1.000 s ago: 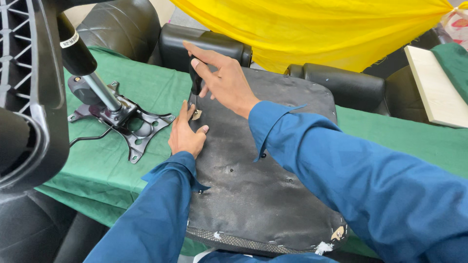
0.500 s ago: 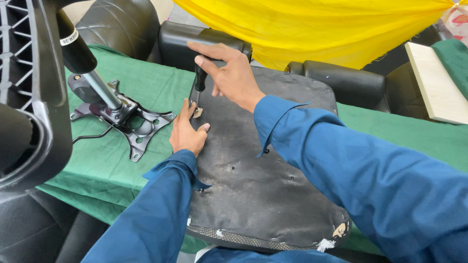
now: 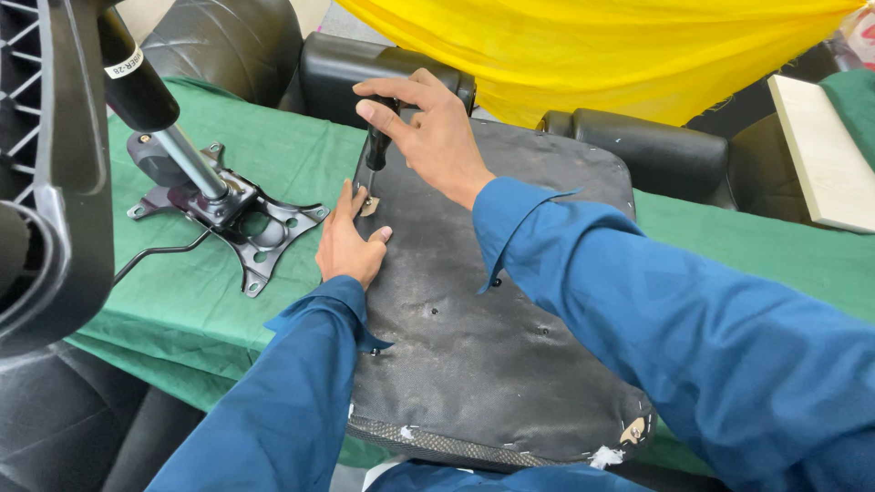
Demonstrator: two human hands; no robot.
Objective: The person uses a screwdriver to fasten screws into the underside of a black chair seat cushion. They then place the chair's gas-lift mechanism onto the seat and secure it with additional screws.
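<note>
- My right hand (image 3: 433,128) is raised over the far left part of the upturned chair seat (image 3: 492,310), wrist bent, forearm in a blue sleeve (image 3: 693,337) coming in from the lower right.
- Its fingers are curled around the black handle of a screwdriver (image 3: 376,150), thumb on the near side, index finger arched over the top, so the hand is closed on the tool.
- The screwdriver stands nearly upright, its thin shaft pointing down to a small light metal piece (image 3: 369,207) on the seat's underside.
- My left hand (image 3: 349,241) lies flat and palm down on the dark seat fabric just beside that piece, fingers spread and pointing away from me, with the shaft between the index finger and thumb side; it grips nothing.
- The left forearm reaches up from the bottom edge, elbow low, cuff resting at the seat's left edge.
- The two hands are close, the right above the left, not touching as far as I can see.
- The seat lies upside down on a green cloth (image 3: 182,301), its near edge frayed with mesh showing.
- To the left on the cloth sits a black metal chair mechanism plate (image 3: 251,223) with a gas cylinder (image 3: 159,114) rising from it at a tilt.
- A yellow cloth (image 3: 583,46) hangs beyond the seat, and a pale board (image 3: 825,155) lies at the far right.
</note>
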